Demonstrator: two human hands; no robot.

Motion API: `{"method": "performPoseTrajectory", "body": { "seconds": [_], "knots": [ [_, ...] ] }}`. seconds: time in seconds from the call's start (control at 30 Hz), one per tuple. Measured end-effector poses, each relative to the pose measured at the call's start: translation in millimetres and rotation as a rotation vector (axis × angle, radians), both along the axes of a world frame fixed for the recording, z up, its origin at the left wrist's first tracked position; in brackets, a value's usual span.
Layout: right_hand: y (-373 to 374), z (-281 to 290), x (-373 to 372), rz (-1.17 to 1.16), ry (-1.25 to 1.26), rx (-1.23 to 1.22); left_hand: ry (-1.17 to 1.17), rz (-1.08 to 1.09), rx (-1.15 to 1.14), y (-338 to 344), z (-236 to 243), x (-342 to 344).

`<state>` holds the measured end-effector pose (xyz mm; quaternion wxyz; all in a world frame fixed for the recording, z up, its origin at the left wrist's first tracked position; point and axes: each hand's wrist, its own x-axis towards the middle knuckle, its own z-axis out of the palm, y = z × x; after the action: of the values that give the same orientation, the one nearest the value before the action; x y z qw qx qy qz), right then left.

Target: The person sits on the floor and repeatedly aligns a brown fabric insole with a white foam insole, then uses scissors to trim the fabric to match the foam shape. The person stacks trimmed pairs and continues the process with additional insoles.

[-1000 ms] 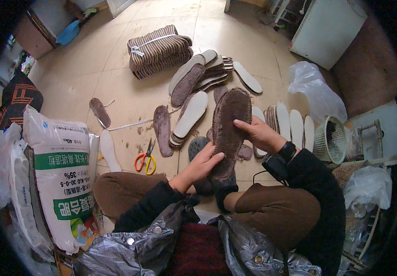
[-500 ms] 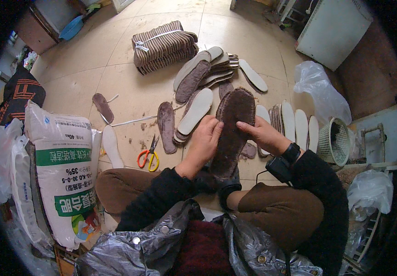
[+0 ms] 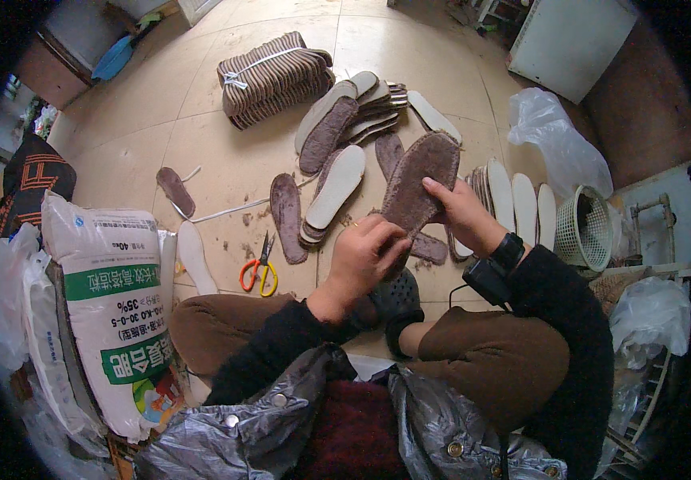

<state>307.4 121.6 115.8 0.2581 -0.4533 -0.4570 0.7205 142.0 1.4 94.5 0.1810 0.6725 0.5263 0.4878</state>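
Note:
A brown fleece insole [image 3: 424,170] is held up in front of me, tilted with its wider end far and to the right. My right hand [image 3: 470,216] grips its right edge, thumb on the fleece face. At the near end, my left hand [image 3: 368,254] is closed with bent fingers on the insole's edge; the fingertips are partly hidden. Just left of that hand, a short stack topped by a white-faced insole [image 3: 337,188] lies on the floor beside a single brown insole [image 3: 286,218]. Scissors [image 3: 260,268] with orange and yellow handles rest nearer to me.
A tied bundle of insoles [image 3: 275,78] stands far off, with a loose pile [image 3: 361,112] beside it. To the right are a row of insoles [image 3: 524,208], a plastic basket [image 3: 584,228] and a clear bag [image 3: 557,136]. A large white sack [image 3: 113,320] stands left.
The insole has tilted, its far end swinging right and away. My left hand has shifted nearer to me, from its side to its near end, with fingers more bent.

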Motion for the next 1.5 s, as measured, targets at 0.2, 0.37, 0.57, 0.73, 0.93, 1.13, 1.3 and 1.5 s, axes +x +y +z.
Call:
{"method": "performPoseTrajectory", "body": {
  "seconds": [0.2, 0.37, 0.57, 0.73, 0.93, 1.13, 1.3, 1.5],
  "knots": [
    [-2.1, -1.3, -1.1, -0.017, -0.01, 0.031, 0.157, 0.025, 0.027, 4.4, -2.8, 12.1],
    [1.1, -2.6, 3.4, 0.01, -0.101, 0.168, -0.01, 0.081, -0.113, -0.6, -17.8, -7.9],
    [0.8, 0.2, 9.0, 0.043, -0.187, 0.194, 0.157, 0.371, -0.506, -13.9, -57.3, -134.0],
    [-3.2, 0.9, 2.8, 0.101, -0.144, 0.271, 0.58, 0.399, -1.01, -49.6, -106.0, -215.7],
    [4.4, 4.3, 1.1, -0.004, -0.076, 0.138, 0.743, 0.126, -1.383, -57.2, -174.1, -222.4],
    [7.3, 5.0, 3.2, -0.094, -0.006, 0.101, 0.299, 0.251, -0.984, -39.3, -146.8, -194.5],
    [6.5, -0.1, 4.7, -0.099, 0.0, 0.083, -0.325, 0.049, -0.526, -28.6, -79.8, -93.8],
    [7.9, -7.3, 1.6, -0.092, 0.006, 0.079, -0.027, -0.012, -0.004, -7.4, 2.3, -12.0]
  ]
}}
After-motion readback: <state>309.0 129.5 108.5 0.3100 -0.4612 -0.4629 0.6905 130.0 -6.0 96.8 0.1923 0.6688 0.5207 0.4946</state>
